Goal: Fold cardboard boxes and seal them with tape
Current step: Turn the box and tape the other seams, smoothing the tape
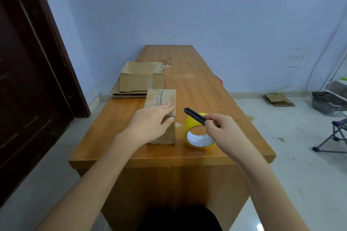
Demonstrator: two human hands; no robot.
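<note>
A small folded cardboard box [163, 99] stands on the wooden table [216, 99], with tape along its top seam. My left hand [150, 124] rests flat on the box's near top edge, fingers straight, thumb against its front face. My right hand [223, 133] grips a black pen-shaped cutter [194, 116], whose tip points left toward the box. Under that hand a yellow tape roll [197, 137] lies on the table just right of the box.
Another folded box [140, 78] sits on a pile of flat cardboard [127, 94] at the table's left edge. A dark door [28, 80] is at the left. On the floor to the right are cardboard scraps [279, 100], a folding stool [334, 137] and a grey bin [326, 103].
</note>
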